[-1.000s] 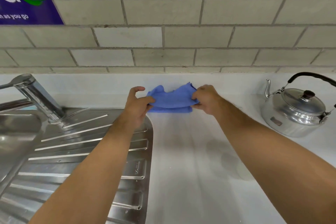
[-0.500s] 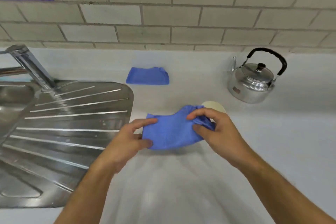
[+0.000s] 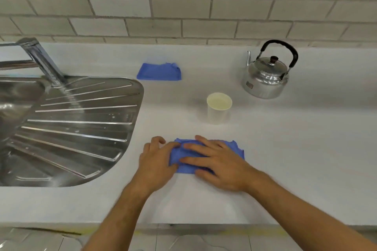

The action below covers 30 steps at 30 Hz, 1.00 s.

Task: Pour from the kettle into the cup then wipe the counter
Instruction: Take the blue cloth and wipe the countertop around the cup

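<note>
Hands are pressing flat: right hand (image 3: 219, 164) is lying spread on the cloth (image 3: 237, 148), left hand (image 3: 157, 159) pinning its left edge on the counter (image 3: 306, 148). Cup (image 3: 219, 108) is standing just behind, kettle (image 3: 267, 75) sitting further back right, spare cloth (image 3: 159, 72) lying near the wall.

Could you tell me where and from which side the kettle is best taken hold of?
Grip the kettle by the top of its upright black handle, coming from above; the arch stands clear over the lid, and the spout points left.

Glossy metal kettle (image 3: 265, 78) (matt white counter (image 3: 295, 148)), blue cloth (image 3: 237, 147).
</note>
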Motion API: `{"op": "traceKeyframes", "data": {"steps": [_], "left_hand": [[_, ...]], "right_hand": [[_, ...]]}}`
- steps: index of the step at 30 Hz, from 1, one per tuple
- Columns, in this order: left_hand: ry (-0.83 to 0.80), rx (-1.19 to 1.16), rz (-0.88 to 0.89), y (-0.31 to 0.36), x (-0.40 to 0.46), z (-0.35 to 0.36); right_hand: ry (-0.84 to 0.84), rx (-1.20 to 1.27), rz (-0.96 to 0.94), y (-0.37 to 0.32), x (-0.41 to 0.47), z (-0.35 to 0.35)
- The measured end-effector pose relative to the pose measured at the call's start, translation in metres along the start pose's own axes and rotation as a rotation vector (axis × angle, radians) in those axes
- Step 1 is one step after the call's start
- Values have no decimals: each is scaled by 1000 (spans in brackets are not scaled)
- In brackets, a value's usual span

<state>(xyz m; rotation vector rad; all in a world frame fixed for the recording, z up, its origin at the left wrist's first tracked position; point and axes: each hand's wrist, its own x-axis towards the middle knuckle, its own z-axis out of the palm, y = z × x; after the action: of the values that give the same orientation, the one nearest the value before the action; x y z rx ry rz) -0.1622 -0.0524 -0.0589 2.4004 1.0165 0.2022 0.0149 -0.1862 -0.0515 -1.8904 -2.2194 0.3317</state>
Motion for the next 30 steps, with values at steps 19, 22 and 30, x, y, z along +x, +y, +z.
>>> {"op": "traceKeyframes", "data": {"steps": [19, 22, 30], "left_hand": [[152, 139, -107, -92, -50, -8], [144, 193, -84, -92, -50, -8], [89, 289, -41, -101, -51, -14]], "right_hand": [[77, -70, 541, 55, 222, 37], [61, -69, 519, 64, 232, 34], [9, 18, 315, -32, 115, 58]]}}
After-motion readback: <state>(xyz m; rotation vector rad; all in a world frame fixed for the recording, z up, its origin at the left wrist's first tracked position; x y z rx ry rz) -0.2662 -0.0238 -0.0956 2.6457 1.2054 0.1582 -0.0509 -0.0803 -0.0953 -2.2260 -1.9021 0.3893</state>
